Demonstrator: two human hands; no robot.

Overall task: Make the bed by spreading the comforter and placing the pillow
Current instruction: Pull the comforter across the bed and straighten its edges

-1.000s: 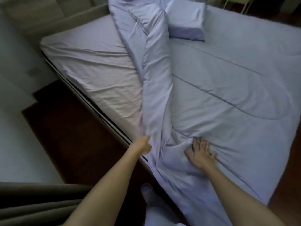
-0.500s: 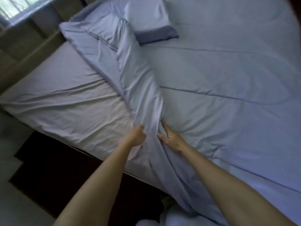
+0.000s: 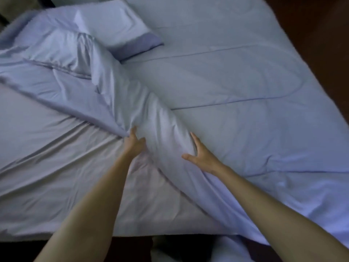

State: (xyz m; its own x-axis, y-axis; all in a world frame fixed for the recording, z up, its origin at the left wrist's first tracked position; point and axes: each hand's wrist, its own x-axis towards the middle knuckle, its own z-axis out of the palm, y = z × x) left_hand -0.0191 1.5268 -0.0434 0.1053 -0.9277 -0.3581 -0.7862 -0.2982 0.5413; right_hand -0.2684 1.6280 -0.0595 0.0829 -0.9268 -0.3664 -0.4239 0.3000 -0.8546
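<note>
At the far left, the sheet (image 3: 47, 167) is being left uncovered, its surface wrinkled. Further back, left of centre, the pillow (image 3: 113, 31) is lying near the head of the bed, touching the bunched top end of the comforter (image 3: 245, 110).

The left hand (image 3: 135, 143) is being closed on the comforter's folded-over edge, where the loose edge runs to a point. The fingers appear to be curled into the cloth, though they are partly hidden by it. Through the middle, the comforter is being held up as a long doubled ridge, running diagonally from the head toward the near edge.

The right hand (image 3: 200, 157) is being pressed flat against the ridge's right flank, fingers straight, with nothing clamped. To the right, the rest of the comforter is lying spread over that half of the bed and hanging past the near edge.

The comforter is being judged soft, limp and bulky, though probably not heavy. It is likely to drag and bunch rather than slide. It is best taken by the hemmed edge rather than the padded middle, with the hands set well apart, so that the fold is carried evenly over the bare side.
</note>
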